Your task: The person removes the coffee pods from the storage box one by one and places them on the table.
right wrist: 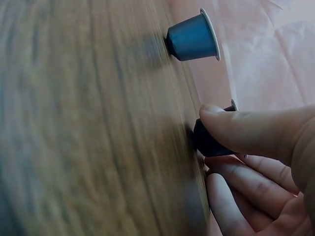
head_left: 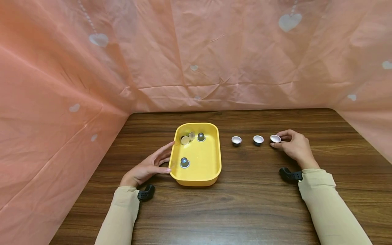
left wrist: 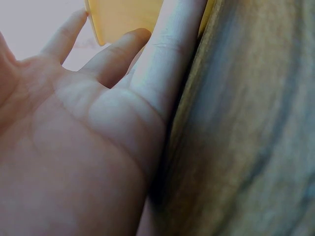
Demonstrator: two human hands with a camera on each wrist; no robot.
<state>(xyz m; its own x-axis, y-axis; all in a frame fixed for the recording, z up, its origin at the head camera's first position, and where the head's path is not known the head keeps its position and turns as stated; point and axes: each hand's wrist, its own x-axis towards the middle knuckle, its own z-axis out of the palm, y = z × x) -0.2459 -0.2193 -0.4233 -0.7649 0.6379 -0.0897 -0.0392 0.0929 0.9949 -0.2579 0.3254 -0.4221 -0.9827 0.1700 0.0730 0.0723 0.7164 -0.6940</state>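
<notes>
My right hand (head_left: 295, 146) pinches a dark coffee capsule (right wrist: 210, 140) between thumb and fingers; the capsule stands on the table, its pale lid up. To its left, two more capsules stand lid-up in the same row, a middle one (head_left: 258, 140) and a left one (head_left: 236, 140). The middle one's blue side (right wrist: 194, 39) shows in the right wrist view. My left hand (head_left: 147, 169) rests against the left side of a yellow tray (head_left: 203, 163), thumb and fingers spread along its wall. In the left wrist view its fingers are extended, touching the tray.
Inside the tray, one capsule (head_left: 184, 162) stands lid-down near the front and another (head_left: 200, 136) at the back. Two more, one with a cream lid (head_left: 185, 140), lie tipped in the back left corner. Pink curtains (head_left: 196, 68) hang around the brown wooden table (head_left: 245, 211).
</notes>
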